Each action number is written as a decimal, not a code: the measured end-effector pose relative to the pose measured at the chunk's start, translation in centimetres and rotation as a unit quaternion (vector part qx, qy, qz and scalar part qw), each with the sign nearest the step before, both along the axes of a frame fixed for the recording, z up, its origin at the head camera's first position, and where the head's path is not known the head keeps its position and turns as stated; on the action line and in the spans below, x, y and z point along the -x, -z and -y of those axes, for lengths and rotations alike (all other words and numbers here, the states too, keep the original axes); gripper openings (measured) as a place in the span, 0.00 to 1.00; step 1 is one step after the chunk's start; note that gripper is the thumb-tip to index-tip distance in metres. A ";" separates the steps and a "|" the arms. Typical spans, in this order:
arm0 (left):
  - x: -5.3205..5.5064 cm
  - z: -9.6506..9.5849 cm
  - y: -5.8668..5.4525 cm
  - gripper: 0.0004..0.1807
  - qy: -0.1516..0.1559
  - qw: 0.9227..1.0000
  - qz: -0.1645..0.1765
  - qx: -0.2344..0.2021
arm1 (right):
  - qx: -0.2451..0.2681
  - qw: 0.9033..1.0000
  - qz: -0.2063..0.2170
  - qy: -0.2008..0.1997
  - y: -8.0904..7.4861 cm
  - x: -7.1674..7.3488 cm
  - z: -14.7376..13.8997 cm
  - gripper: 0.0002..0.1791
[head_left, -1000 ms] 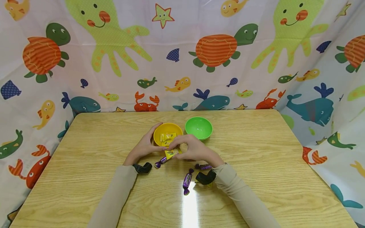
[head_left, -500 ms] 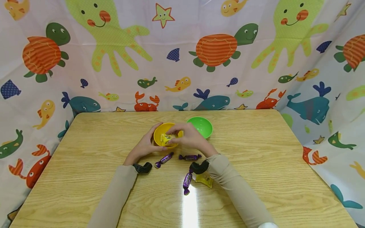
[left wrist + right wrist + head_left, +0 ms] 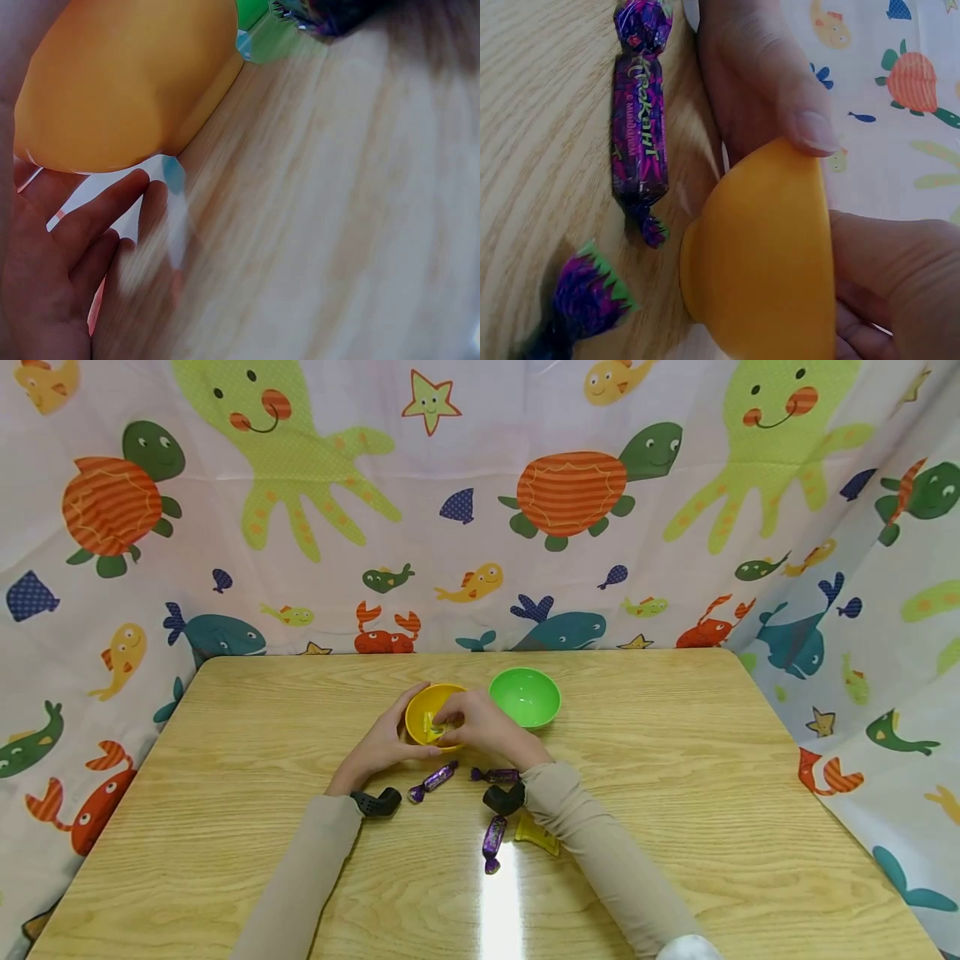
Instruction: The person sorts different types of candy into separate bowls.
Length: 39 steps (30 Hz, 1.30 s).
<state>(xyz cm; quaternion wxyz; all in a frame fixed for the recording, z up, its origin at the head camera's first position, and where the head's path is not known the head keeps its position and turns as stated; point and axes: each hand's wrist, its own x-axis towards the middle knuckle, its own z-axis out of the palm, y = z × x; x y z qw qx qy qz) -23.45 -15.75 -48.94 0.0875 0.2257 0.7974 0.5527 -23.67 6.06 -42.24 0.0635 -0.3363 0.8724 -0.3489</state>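
I see the left hand (image 3: 384,740) gripping the orange bowl (image 3: 769,247); inside, the right hand (image 3: 487,723) bends over yellow candies (image 3: 429,728), hold unclear; 3 purple candies (image 3: 494,838) lie near both hands.

This was a small screened-off table spot, dressed like a children's corner or a booth; what kind of building held it could not be told. A white curtain (image 3: 468,456) hung behind the wooden surface (image 3: 637,743) and ran round both sides, filling the view beyond the edges. Its cheerful print of octopuses (image 3: 281,456), turtles (image 3: 572,493), crabs (image 3: 384,642) and whales (image 3: 222,633) was the sort seen in bathrooms or nurseries. The yellow bowl (image 3: 429,700), green bowl (image 3: 525,697) and wrapped sweets (image 3: 433,782) looked homely, while the black cameras (image 3: 381,802) on the person's wrists suggested a place set up for recording.
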 end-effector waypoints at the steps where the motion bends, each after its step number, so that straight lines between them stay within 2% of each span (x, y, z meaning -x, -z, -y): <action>1: 0.0 0.0 0.0 0.58 -0.001 1.000 0.000 0.002 | -0.001 1.000 -0.001 -0.002 0.1 0.0 0.0 0.11; 10: -0.1 -0.1 -0.1 0.59 -0.005 1.000 0.004 0.005 | -0.004 1.000 0.005 -0.009 0.4 0.2 0.2 0.08; 25: -0.1 -0.1 -0.1 0.59 -0.001 1.000 0.005 -0.007 | -0.015 0.999 -0.018 -0.028 -0.1 0.1 0.2 0.05; 32: -0.1 -0.2 0.0 0.59 -0.001 1.000 0.007 -0.005 | 0.006 1.000 0.010 -0.020 -0.6 -0.3 -0.4 0.07; 39: -0.1 -0.1 0.0 0.59 -0.002 1.000 0.001 0.001 | 0.035 0.999 0.010 -0.010 -1.7 -0.8 -1.5 0.10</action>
